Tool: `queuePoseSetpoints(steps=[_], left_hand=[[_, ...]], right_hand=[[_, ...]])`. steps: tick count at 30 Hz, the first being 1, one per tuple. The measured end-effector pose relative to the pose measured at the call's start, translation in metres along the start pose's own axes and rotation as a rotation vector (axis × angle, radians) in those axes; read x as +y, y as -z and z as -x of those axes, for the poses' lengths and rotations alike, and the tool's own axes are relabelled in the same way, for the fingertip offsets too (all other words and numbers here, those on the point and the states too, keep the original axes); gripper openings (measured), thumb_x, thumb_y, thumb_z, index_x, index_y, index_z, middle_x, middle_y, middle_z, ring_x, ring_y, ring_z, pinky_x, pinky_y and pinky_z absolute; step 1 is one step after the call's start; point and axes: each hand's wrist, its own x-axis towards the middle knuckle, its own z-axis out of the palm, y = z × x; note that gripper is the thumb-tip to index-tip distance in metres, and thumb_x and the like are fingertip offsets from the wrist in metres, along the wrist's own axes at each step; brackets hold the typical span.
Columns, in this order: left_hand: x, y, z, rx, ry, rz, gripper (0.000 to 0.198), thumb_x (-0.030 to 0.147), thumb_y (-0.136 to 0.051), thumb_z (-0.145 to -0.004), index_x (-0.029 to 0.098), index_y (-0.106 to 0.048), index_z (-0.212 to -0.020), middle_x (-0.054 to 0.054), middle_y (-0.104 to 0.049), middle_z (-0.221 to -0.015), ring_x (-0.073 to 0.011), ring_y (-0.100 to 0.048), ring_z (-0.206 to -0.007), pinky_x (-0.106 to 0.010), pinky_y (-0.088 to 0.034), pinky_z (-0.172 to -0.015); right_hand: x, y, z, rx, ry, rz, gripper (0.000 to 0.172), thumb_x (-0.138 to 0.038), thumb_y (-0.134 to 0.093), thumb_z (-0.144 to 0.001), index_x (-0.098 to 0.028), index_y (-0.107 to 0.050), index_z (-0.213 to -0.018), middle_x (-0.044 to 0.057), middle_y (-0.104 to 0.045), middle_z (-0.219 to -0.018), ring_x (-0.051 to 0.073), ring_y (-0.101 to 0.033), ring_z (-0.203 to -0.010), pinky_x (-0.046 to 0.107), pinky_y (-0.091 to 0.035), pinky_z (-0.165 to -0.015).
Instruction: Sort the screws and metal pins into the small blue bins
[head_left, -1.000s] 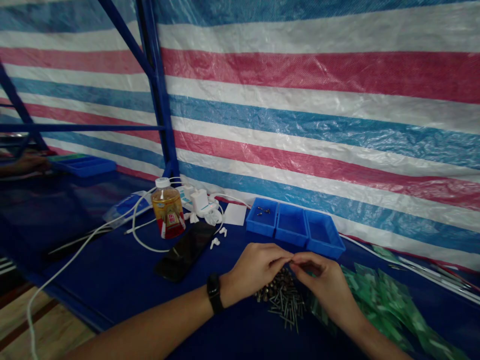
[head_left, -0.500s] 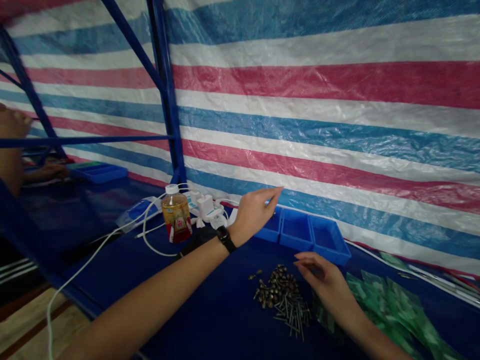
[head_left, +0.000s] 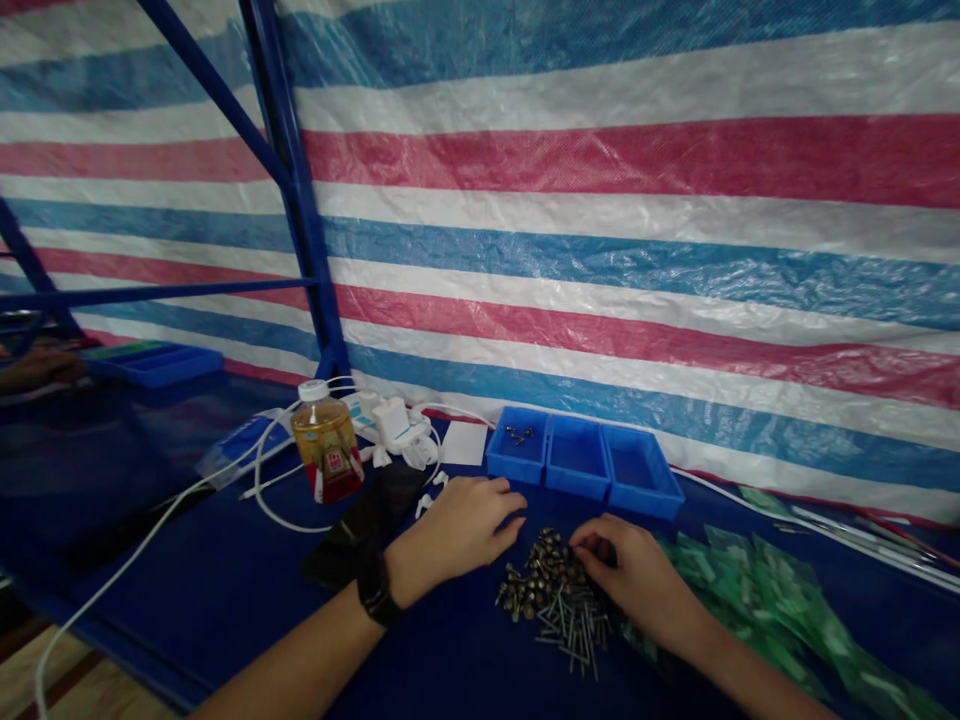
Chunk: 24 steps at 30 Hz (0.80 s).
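Note:
A heap of small brass-coloured metal pieces (head_left: 536,575) lies on the dark blue table, with thin grey screws or nails (head_left: 574,630) on its near side. My left hand (head_left: 465,525) hovers by the heap's left edge, thumb and fingers apart, nothing visible between them. At the heap's right edge, my right hand (head_left: 637,575) has thumb and index finger pinched together; whatever is between the tips is too small to make out. Behind the heap stands a blue three-compartment tray (head_left: 577,490). Several brass-coloured pieces (head_left: 519,436) lie in its left compartment.
Green-and-clear plastic bags (head_left: 772,600) are piled at right. On the left stand a drink bottle (head_left: 326,445), a white power strip (head_left: 394,425) with cables, a dark flat object (head_left: 367,525) and a white card (head_left: 464,443). Another person's hand (head_left: 49,368) shows at far left.
My left hand has come back from over the tray's left compartment to the heap's left side, uncovering the pieces inside. My right hand has lowered to the heap, its fingertips closing. The view has shifted right.

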Motion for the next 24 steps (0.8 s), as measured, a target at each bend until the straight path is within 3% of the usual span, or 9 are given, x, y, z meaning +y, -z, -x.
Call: queuePoseSetpoints(steps=[5,8,12,20,24], left_hand=[[0.0,0.014,0.005,-0.039,0.009,-0.032,0.016,0.03,-0.061,-0.092,0.023,-0.073,-0.1,-0.006,-0.07,-0.095,-0.0252,-0.063,-0.095,-0.036,-0.046,-0.084],[-0.006,0.009,0.006,-0.066,-0.001,-0.02,0.012,0.03,-0.064,-0.09,0.024,-0.073,-0.097,-0.004,-0.07,-0.093,-0.0243,-0.064,-0.092,-0.036,-0.046,-0.081],[-0.011,-0.003,0.004,-0.095,-0.055,-0.044,0.012,0.016,-0.062,-0.089,0.024,-0.072,-0.089,-0.003,-0.07,-0.088,-0.0221,-0.065,-0.087,-0.033,-0.045,-0.078],[-0.009,-0.008,-0.003,-0.091,-0.062,-0.061,0.016,0.014,-0.058,-0.088,0.021,-0.072,-0.086,-0.004,-0.07,-0.085,-0.0208,-0.066,-0.085,-0.031,-0.045,-0.078],[-0.01,0.0,-0.009,-0.01,-0.011,-0.1,0.013,0.014,-0.058,-0.087,0.021,-0.069,-0.087,-0.003,-0.071,-0.086,-0.0204,-0.067,-0.082,-0.03,-0.046,-0.073]], right_hand=[[-0.002,-0.004,0.001,0.014,-0.062,-0.03,0.019,-0.02,-0.055,-0.084,-0.023,-0.073,-0.084,0.001,-0.068,-0.076,0.017,-0.064,-0.066,0.029,-0.047,-0.063],[-0.001,-0.005,0.001,0.023,-0.07,-0.044,0.017,-0.022,-0.056,-0.084,-0.022,-0.073,-0.083,0.002,-0.069,-0.076,0.017,-0.064,-0.066,0.029,-0.047,-0.064],[0.001,-0.005,-0.001,0.004,-0.103,-0.072,0.015,-0.02,-0.058,-0.082,-0.022,-0.073,-0.081,0.002,-0.07,-0.076,0.018,-0.065,-0.066,0.028,-0.047,-0.064],[-0.005,-0.007,-0.001,0.01,-0.11,-0.149,0.014,-0.018,-0.06,-0.081,-0.022,-0.073,-0.082,0.001,-0.071,-0.076,0.017,-0.067,-0.069,0.027,-0.048,-0.066],[-0.005,-0.007,0.0,0.015,-0.117,-0.155,0.014,-0.018,-0.06,-0.082,-0.021,-0.073,-0.084,0.002,-0.071,-0.077,0.018,-0.067,-0.071,0.028,-0.048,-0.068]])
